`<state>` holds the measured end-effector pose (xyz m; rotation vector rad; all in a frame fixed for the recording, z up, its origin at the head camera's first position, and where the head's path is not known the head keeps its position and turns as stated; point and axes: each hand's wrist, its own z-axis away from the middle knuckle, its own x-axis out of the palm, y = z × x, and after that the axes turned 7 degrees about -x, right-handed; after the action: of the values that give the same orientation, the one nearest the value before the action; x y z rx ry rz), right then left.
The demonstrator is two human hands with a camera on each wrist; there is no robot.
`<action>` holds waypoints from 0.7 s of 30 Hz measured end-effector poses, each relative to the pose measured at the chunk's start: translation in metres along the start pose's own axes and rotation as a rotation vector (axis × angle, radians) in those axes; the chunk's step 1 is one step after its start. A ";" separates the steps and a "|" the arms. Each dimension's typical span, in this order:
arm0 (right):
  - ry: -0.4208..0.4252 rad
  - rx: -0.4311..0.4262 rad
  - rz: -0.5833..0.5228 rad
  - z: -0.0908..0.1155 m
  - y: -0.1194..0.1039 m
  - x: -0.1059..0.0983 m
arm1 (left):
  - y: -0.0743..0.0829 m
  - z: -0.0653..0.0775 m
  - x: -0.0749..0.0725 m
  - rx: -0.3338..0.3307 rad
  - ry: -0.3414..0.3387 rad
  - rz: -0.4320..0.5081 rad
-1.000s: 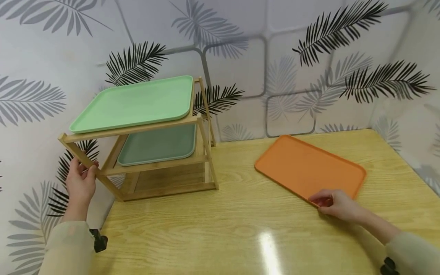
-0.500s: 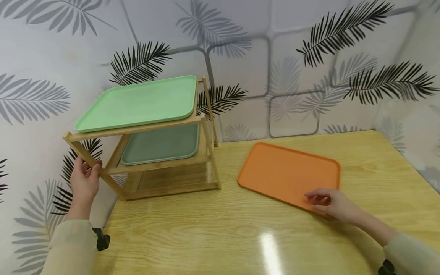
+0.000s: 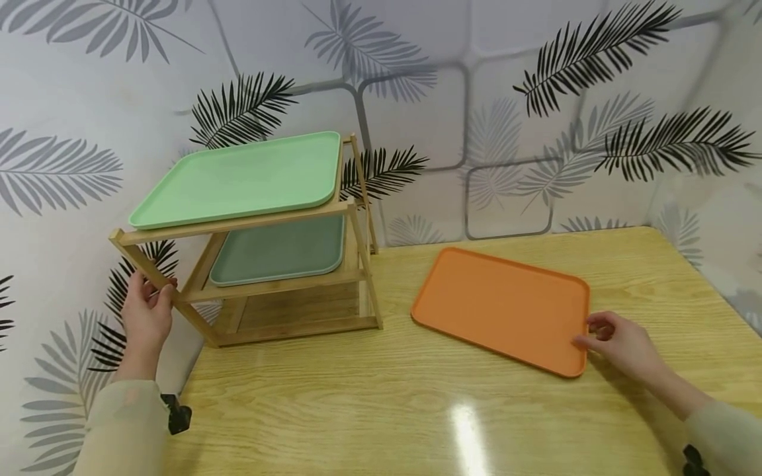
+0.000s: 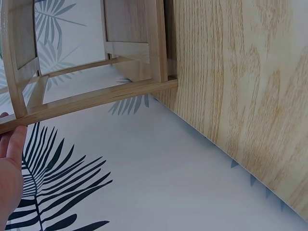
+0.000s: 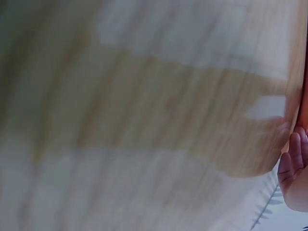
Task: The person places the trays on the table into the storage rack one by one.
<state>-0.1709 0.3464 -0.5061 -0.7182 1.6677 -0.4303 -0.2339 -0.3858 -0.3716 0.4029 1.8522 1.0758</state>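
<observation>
Gripping wooden rack [image 3: 286, 285]: left hand [image 3: 145, 316], curled | pinching orange tray [image 3: 503, 311]: right hand [image 3: 625, 347]

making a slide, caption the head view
Left hand grips a wooden rack topped by a green tray; right hand at the edge of an orange tray.

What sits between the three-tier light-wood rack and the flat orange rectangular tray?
Only bare yellow wood-grain tabletop separates the light-wood rack from the orange tray; the head view shows this.
</observation>
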 end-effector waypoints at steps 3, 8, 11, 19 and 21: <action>-0.007 0.004 -0.022 -0.003 0.000 0.003 | 0.000 0.000 0.000 0.001 -0.003 0.002; 0.004 -0.003 -0.036 -0.010 0.000 0.005 | -0.001 0.001 -0.001 0.008 -0.006 0.000; 0.006 -0.026 -0.034 -0.016 -0.001 0.006 | -0.002 0.001 -0.002 0.014 0.003 0.003; -0.021 -0.054 -0.026 -0.023 -0.004 0.009 | -0.001 0.001 -0.001 0.014 0.013 0.013; -0.028 -0.044 -0.023 -0.024 -0.004 0.009 | 0.000 0.001 0.000 0.005 0.005 0.014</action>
<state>-0.1941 0.3354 -0.5051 -0.7739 1.6484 -0.3991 -0.2331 -0.3855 -0.3719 0.4175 1.8593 1.0829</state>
